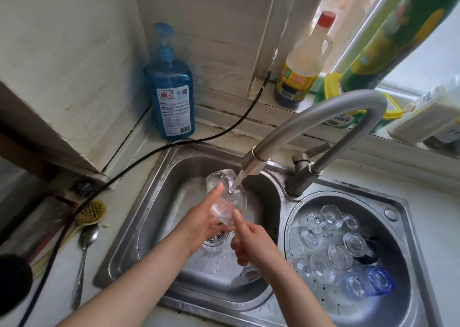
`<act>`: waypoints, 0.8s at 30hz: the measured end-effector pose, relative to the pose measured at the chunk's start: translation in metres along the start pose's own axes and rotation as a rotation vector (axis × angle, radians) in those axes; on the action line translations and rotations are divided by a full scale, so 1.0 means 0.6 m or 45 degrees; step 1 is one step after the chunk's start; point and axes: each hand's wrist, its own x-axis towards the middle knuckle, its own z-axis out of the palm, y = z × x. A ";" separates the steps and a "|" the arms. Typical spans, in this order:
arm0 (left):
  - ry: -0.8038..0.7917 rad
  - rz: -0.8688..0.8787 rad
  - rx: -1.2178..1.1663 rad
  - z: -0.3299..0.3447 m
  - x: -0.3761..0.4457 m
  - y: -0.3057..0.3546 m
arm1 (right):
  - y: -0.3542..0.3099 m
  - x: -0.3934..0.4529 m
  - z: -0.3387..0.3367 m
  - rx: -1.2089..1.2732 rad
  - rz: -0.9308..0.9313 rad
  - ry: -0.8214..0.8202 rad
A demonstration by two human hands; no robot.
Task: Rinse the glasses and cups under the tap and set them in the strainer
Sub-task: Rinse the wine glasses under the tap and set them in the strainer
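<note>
Left hand (204, 223) cradles the wine glass (227, 197) bowl (under running tap (251, 162)); right hand's (251, 245) grip curls round its stem.

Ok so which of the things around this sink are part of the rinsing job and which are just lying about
Part of the job:
wine glass, held by left hand and right hand
tap, water running
sink
strainer with upturned glasses

Lying about:
blue soap bottle
sauce bottle
spoon
brush
black cable
</note>
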 end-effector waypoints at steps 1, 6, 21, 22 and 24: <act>0.080 0.011 0.033 -0.004 0.003 -0.002 | 0.005 0.005 0.001 -0.117 -0.054 0.119; 0.253 0.012 0.138 -0.013 0.010 -0.012 | 0.016 0.015 0.001 -0.402 -0.189 0.347; 0.259 -0.168 0.040 -0.004 0.007 -0.012 | 0.000 0.028 -0.045 -1.767 -0.739 0.874; 0.267 -0.185 0.003 -0.004 0.009 -0.017 | -0.004 0.033 -0.044 -1.803 -0.774 0.870; 0.295 -0.189 -0.097 0.000 0.006 -0.018 | -0.018 0.039 -0.038 -1.865 -0.843 0.847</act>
